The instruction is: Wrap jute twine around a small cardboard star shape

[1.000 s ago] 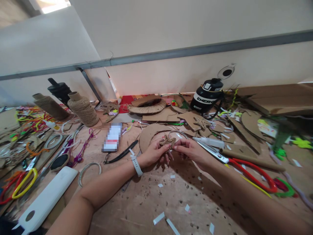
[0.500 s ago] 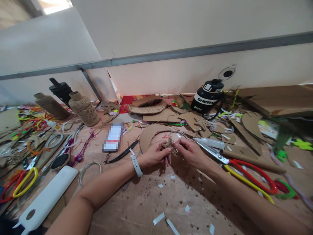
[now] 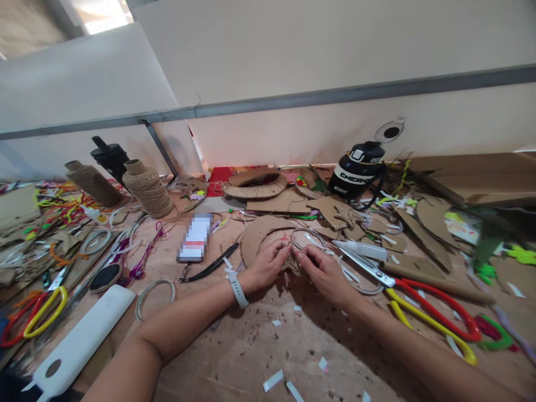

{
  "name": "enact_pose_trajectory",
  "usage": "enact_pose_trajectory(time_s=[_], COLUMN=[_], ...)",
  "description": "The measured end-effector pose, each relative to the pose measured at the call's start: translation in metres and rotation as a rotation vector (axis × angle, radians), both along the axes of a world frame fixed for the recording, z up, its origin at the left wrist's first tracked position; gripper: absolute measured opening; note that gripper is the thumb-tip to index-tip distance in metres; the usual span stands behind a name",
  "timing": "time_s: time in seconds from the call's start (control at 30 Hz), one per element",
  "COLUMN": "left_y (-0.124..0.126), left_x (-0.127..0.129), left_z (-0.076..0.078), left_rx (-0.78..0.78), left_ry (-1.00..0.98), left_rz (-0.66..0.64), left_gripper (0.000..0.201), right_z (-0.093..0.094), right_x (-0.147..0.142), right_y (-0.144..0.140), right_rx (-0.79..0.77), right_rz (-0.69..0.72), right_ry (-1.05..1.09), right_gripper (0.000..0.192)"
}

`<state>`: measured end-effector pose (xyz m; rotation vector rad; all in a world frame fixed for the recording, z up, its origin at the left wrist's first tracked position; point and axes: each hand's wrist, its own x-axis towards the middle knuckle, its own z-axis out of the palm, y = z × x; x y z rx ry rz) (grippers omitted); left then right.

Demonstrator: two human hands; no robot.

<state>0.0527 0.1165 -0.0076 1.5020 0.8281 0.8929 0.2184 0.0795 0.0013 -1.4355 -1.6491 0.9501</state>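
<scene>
Frame centre: left hand [image 3: 268,263] and right hand [image 3: 321,268] together pinch a small jute-twine piece [image 3: 292,263] (mostly hidden), low over the wooden tabletop [image 3: 259,346]; red-handled scissors [image 3: 419,296] lie right.

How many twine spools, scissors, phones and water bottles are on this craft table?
Twine spools: 2
Scissors: 2
Phone: 1
Water bottle: 1
Total: 6

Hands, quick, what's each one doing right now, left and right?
Left hand: closed, pinching the small twine piece.
Right hand: closed on the same twine piece from the other side.
</scene>
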Motion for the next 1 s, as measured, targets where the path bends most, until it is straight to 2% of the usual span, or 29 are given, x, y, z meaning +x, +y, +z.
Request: enact_pose_trajectory(time_s=[0.07, 0.2, 0.4, 0.77, 1.0], left_y=[-0.002, -0.004, 0.004, 0.002, 0.003], left_x=[0.001, 0.0, -0.004, -0.001, -0.002], left_z=[0.0, 0.003, 0.013, -0.003, 0.004], left_rx=[0.023, -0.055, 0.095, 0.087, -0.019], left_ry=[-0.022, -0.067, 0.0, -0.011, -0.074], left_rz=[0.014, -0.021, 0.03, 0.062, 0.094], left_gripper=[0.038, 0.037, 0.038, 0.04, 0.039], right_z=[0.0, 0.001, 0.0, -0.006, -0.006], right_x=[-0.003, -0.006, -0.005, -0.007, -0.005], right_y=[-0.003, -0.006, -0.005, -0.008, -0.005], right_rx=[0.044, 0.049, 0.052, 0.06, 0.041], right_rz=[-0.009, -0.011, -0.003, 0.049, 0.063], right_ry=[-0.021, -0.009, -0.054, -0.101, -0.054], right_gripper=[0.051, 0.05, 0.048, 0.04, 0.041])
